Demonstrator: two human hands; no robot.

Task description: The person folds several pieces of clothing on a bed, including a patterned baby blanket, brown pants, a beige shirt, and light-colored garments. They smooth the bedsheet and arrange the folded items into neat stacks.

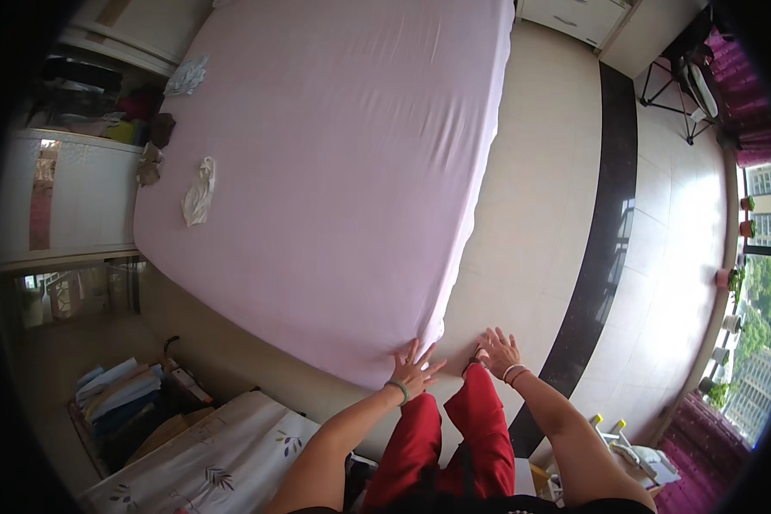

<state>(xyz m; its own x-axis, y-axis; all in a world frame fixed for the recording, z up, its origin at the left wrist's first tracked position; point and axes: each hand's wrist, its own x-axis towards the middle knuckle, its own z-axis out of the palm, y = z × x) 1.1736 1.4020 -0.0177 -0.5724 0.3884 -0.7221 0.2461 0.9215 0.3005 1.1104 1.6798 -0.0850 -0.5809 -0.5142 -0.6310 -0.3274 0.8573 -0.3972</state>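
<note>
A pink fitted sheet [317, 197] covers the mattress, smooth over most of its top, with creases toward the far right side. My left hand [414, 373], with a green bangle at the wrist, lies spread at the sheet's near right corner and appears to touch it. To the right of that corner, my right hand [499, 349] hovers above the floor with its fingers apart, holding nothing. A bracelet circles its wrist. My legs in red trousers [480, 411] stand close to the corner.
White crumpled cloth [199, 193] lies on the bed's left part, near a pale blue bundle [187, 77]. White cabinets [81, 193] line the left. A box of papers [124, 394] and a leaf-patterned cover [223, 454] are at lower left. Potted plants [728, 279] stand along the window.
</note>
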